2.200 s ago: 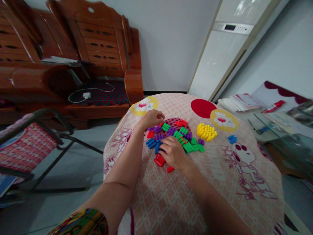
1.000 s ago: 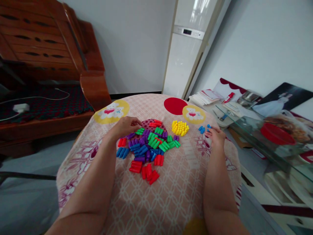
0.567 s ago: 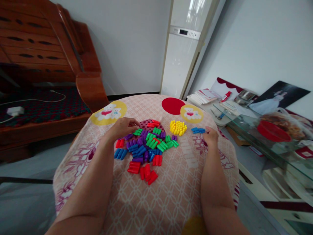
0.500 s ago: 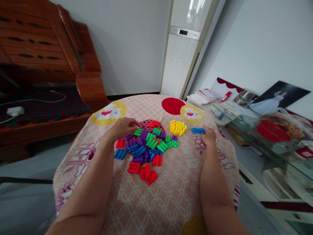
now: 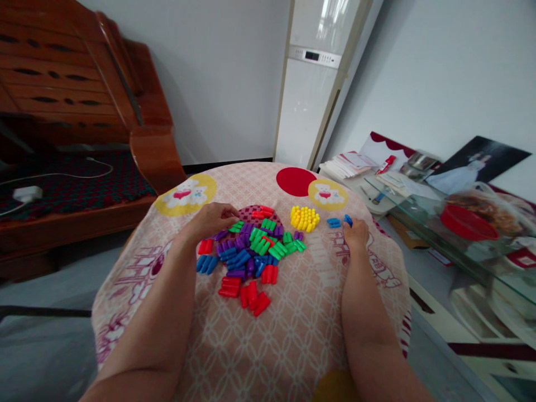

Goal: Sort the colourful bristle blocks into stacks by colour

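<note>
A heap of red, blue, purple and green plastic pegs (image 5: 251, 251) lies on a round maroon pegboard (image 5: 251, 212) and spills over the patterned cloth (image 5: 293, 335) on the table. Yellow pegs (image 5: 305, 218) form a tidy cluster to its right. My left hand (image 5: 211, 219) rests curled on the pegboard's left rim. My right hand (image 5: 355, 233) is closed, pinching a blue peg (image 5: 348, 219) at its fingertips, beside a few more blue pegs (image 5: 334, 223) on the cloth.
A wooden sofa (image 5: 84, 117) with a charger and cable (image 5: 25, 193) stands at the left. A white tall appliance (image 5: 314, 84) is behind the table. At the right, a glass-topped table (image 5: 439, 212) holds papers, a red bowl (image 5: 464, 226) and a framed picture.
My right hand went from the peg heap to the blue pegs at the right and closed its fingers on one of them. My left hand stayed on the pegboard.
</note>
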`<state>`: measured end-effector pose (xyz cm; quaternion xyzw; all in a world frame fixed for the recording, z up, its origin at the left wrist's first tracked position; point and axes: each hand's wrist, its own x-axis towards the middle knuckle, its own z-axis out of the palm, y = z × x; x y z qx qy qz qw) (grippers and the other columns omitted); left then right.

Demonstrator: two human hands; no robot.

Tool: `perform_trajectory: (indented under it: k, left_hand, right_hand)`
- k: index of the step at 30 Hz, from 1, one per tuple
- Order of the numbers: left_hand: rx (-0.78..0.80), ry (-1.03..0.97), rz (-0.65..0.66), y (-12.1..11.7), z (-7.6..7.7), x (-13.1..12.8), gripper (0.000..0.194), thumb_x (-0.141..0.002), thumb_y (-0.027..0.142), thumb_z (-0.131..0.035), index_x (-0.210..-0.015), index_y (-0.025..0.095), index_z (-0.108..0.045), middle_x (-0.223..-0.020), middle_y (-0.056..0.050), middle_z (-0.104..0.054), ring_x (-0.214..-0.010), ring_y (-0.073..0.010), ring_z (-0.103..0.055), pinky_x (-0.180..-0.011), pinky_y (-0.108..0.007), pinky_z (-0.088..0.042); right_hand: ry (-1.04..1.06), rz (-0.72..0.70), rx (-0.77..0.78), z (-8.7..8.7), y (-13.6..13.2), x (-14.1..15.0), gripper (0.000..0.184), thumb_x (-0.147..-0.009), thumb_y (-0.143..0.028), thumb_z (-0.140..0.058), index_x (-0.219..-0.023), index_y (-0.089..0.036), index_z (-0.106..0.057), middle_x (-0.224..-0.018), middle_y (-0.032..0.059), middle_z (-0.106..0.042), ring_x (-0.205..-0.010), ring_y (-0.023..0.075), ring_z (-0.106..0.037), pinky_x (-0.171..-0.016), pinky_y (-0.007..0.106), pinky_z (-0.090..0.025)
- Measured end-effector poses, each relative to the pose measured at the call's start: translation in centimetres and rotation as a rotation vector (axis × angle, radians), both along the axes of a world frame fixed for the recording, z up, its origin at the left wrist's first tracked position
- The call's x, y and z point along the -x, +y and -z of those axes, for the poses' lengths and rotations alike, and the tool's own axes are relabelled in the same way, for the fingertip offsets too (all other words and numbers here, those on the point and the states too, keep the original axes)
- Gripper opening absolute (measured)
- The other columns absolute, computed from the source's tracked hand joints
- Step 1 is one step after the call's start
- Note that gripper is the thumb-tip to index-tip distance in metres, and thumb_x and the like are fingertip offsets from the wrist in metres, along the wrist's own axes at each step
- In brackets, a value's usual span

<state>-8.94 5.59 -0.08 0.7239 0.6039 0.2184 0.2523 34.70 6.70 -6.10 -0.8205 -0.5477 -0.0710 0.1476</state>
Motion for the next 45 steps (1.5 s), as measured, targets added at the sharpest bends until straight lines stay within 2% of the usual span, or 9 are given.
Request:
perform_trajectory:
  k: [8,16,19,23,26,30,34,40,45]
  left_hand:
    - [-0.007,0.006,0.011,-0.1,0.0,0.1,0.039,-0.07,0.046,-0.062,-0.096,0.021,-0.076,-0.081,-0.003,-0.076,-0.079,-0.0206,-0.068,-0.07,-0.026,-0.051]
    - [-0.017,-0.005,0.038,-0.1,0.0,0.0,0.038,-0.071,0.047,-0.06,-0.093,0.021,-0.076,-0.082,-0.003,-0.076,-0.078,-0.0199,-0.068,-0.07,-0.026,-0.052]
    - [-0.022,0.009,0.038,0.0,0.0,0.0,0.038,-0.07,0.047,-0.06,-0.093,0.021,-0.076,-0.083,-0.003,-0.076,-0.078,-0.0198,-0.068,-0.071,-0.026,-0.052]
    - [-0.019,0.022,0.036,0.1,0.1,0.0,0.039,-0.07,0.048,-0.06,-0.094,0.021,-0.076,-0.083,-0.003,-0.076,-0.076,-0.0199,-0.067,-0.072,-0.027,-0.052]
    - [-0.015,0.007,0.051,0.1,0.3,-0.1,0.042,-0.071,0.05,-0.058,-0.095,0.02,-0.076,-0.081,-0.004,-0.076,-0.075,-0.0204,-0.067,-0.07,-0.027,-0.052]
    - [-0.029,0.008,0.068,0.0,0.2,-0.1,0.042,-0.071,0.05,-0.058,-0.095,0.019,-0.076,-0.08,-0.004,-0.076,-0.076,-0.0211,-0.068,-0.068,-0.027,-0.051]
    - [-0.04,0.02,0.063,0.0,0.2,-0.1,0.041,-0.072,0.048,-0.057,-0.094,0.02,-0.076,-0.08,-0.004,-0.076,-0.075,-0.0209,-0.068,-0.068,-0.027,-0.051]
    - [-0.026,0.019,0.076,0.1,0.3,-0.4,0.042,-0.071,0.048,-0.058,-0.094,0.018,-0.075,-0.078,-0.004,-0.076,-0.075,-0.021,-0.068,-0.068,-0.026,-0.051]
    - [-0.021,0.032,0.085,0.1,0.2,-0.6,0.043,-0.072,0.049,-0.057,-0.094,0.017,-0.074,-0.079,-0.005,-0.076,-0.076,-0.0216,-0.069,-0.067,-0.027,-0.05]
  right_hand:
    - [0.13,0.15,-0.079,0.1,-0.3,-0.4,0.035,-0.083,-0.028,-0.053,-0.099,-0.008,-0.077,-0.099,0.0213,-0.073,-0.095,0.0297,-0.066,-0.08,0.034,-0.045]
    - [0.262,-0.012,-0.128,0.3,0.6,-1.0,0.024,-0.077,-0.031,-0.059,-0.085,-0.015,-0.075,-0.086,0.0119,-0.075,-0.084,0.0235,-0.064,-0.073,0.029,-0.044]
    - [0.282,0.003,-0.15,0.4,0.6,-1.2,0.028,-0.075,-0.027,-0.06,-0.094,-0.014,-0.075,-0.086,0.0116,-0.074,-0.086,0.0242,-0.064,-0.078,0.03,-0.045]
    - [0.264,0.049,-0.379,0.7,0.4,-0.9,0.04,-0.075,-0.024,-0.055,-0.11,-0.011,-0.071,-0.098,0.0142,-0.072,-0.094,0.0263,-0.063,-0.09,0.036,-0.046]
    - [0.211,-0.064,-0.524,1.3,0.6,0.2,0.04,-0.077,-0.03,-0.057,-0.111,-0.012,-0.069,-0.11,0.0172,-0.069,-0.107,0.0296,-0.059,-0.097,0.042,-0.044]
    - [0.166,-0.236,-0.445,2.3,1.0,1.6,0.043,-0.077,-0.04,-0.066,-0.113,-0.015,-0.069,-0.139,0.0198,-0.052,-0.129,0.0333,-0.046,-0.106,0.048,-0.037]
    - [0.17,-0.253,-0.35,3.0,1.2,1.8,0.039,-0.073,-0.037,-0.072,-0.104,-0.014,-0.072,-0.152,0.0207,-0.038,-0.136,0.0363,-0.039,-0.11,0.049,-0.034]
    - [0.199,-0.242,-0.373,3.1,1.5,1.3,0.024,-0.075,-0.027,-0.063,-0.091,-0.012,-0.074,-0.144,0.0203,-0.048,-0.136,0.0324,-0.04,-0.114,0.046,-0.031]
    - [0.234,-0.202,-0.459,3.0,1.9,1.2,0.019,-0.076,-0.025,-0.058,-0.086,-0.015,-0.071,-0.125,0.019,-0.061,-0.124,0.0306,-0.05,-0.108,0.046,-0.039]
